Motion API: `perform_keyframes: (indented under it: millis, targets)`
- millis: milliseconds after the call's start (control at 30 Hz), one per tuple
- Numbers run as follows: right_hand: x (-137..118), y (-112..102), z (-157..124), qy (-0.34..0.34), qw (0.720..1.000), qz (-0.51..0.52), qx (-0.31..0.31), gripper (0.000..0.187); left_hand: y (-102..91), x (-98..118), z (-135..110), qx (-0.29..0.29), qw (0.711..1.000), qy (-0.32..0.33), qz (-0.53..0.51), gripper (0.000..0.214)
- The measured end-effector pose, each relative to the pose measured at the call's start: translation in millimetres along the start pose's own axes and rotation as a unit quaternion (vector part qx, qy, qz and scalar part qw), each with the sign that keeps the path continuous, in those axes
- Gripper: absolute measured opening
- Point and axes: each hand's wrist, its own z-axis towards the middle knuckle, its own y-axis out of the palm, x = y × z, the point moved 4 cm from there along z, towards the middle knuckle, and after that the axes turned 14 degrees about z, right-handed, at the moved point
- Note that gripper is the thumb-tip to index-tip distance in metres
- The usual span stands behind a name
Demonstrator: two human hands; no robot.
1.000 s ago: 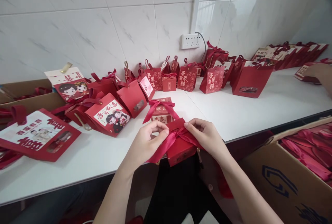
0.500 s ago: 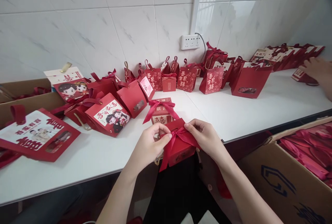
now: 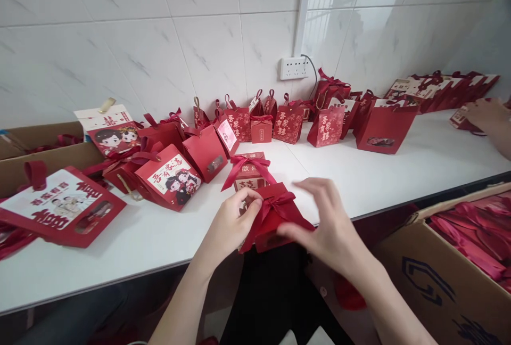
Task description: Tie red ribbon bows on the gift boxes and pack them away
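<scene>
1. I see the red box [image 3: 282, 221] at the front edge of the counter [image 3: 159, 238].
2. There, the left hand [image 3: 235, 220] has a narrow grip, pinching the box's ribbon [image 3: 274, 204].
3. At this edge, the right hand's [image 3: 330, 227] grip is wide.

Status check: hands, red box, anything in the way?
Left hand pinching ribbon; right hand open, blurred. Red box bow-tied, at edge of table. Patterned box just beyond.
</scene>
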Motion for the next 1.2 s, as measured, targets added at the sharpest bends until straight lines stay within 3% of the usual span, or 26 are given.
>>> perform_keyframes:
  millis: [67,133,267,433,833,1200]
  targets:
    - [-21,14,-9,-0.124,0.988,-0.014,-0.09,0.045,-1.2,0,1,-0.002,1.0,0.008,-0.009,0.021]
    - [-31,31,-17,-0.173,0.975,-0.036,-0.133,0.024,-2.6,-1,2,0.004,1.0,0.016,-0.012,0.02]
    - [-28,49,-21,-0.157,0.985,-0.038,-0.057,0.012,-3.1,-4,4,0.008,1.0,0.017,-0.006,0.017]
    - [-21,43,-21,-0.156,0.987,0.037,0.025,0.017,-1.9,-5,9,0.033,0.998,0.035,0.032,0.014]
    - [-8,37,-27,-0.172,0.975,0.141,-0.028,0.019,1.1,-1,12,0.039,0.994,-0.025,0.101,0.018]
    - [1,31,-31,-0.144,0.963,0.226,-0.018,0.012,3.3,-5,15,0.046,0.993,-0.057,0.093,0.022]
